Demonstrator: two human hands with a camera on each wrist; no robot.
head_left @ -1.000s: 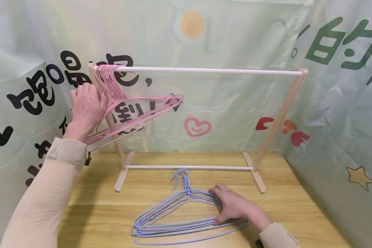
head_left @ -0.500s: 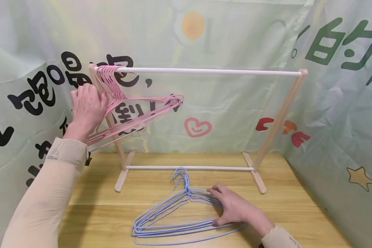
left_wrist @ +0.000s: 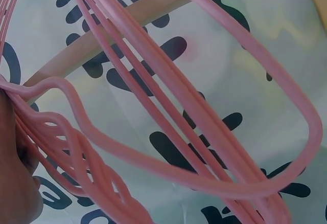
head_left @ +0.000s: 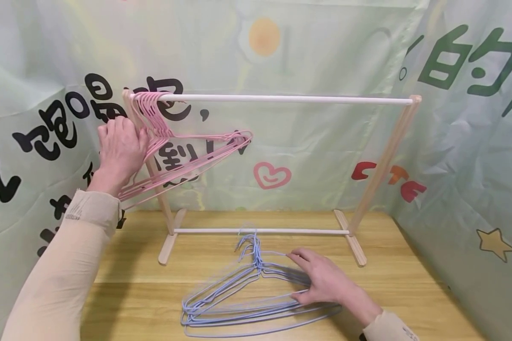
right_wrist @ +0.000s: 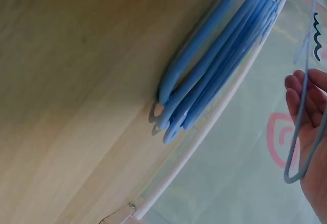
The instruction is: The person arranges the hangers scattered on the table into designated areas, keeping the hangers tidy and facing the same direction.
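Note:
My left hand grips the near shoulders of several pink wire hangers, which hang bunched by their hooks at the left end of the rack's top bar. In the left wrist view, part of that hand shows at the edge beside the pink hangers; its fingertips are mostly hidden. On the table lies a pile of blue wire hangers. My right hand holds the right end of one blue hanger, raised off the pile, fingers and thumb spread along its end.
A wooden rack with a white top bar and a white lower bar stands on the wood-grain table. The blue hooks lie near the lower bar. Printed cloth encloses the back and sides.
One blue hanger has risen slightly from the pile with my right hand, its outline blurred by motion. My left hand stays in place on the pink hangers.

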